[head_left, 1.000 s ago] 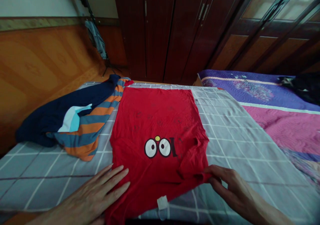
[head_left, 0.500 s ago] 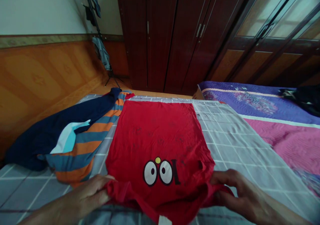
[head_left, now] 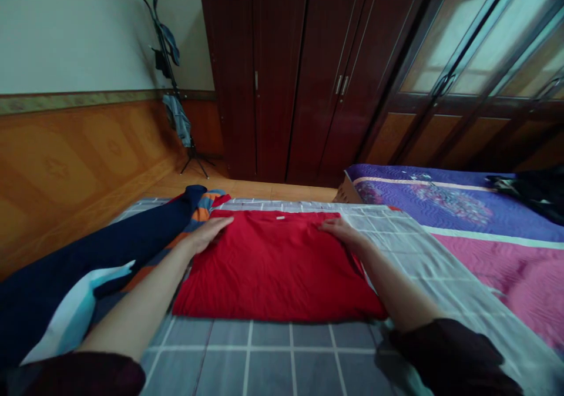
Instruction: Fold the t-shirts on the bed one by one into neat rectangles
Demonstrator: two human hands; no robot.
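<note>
A red T-shirt [head_left: 277,267] lies folded over on the grey checked bed sheet [head_left: 268,355], its fold toward me and a small white label near its far edge. My left hand [head_left: 210,232] rests at the far left corner of the shirt, fingers stretched out and apparently flat. At the far right corner, my right hand [head_left: 344,231] lies on the red cloth, also with its fingers extended. The printed eyes on the shirt are hidden by the fold.
Left of the shirt lies a navy garment [head_left: 110,243] with orange and blue stripes. A second bed with a purple and pink cover [head_left: 440,199] stands to the right. Beyond are a dark red wardrobe [head_left: 282,79] and a coat stand [head_left: 170,67].
Both hands have moved away from me, carrying the shirt's near edge over to its far edge and letting go. The shirt is now doubled, its print covered. The view has tilted up slightly.
</note>
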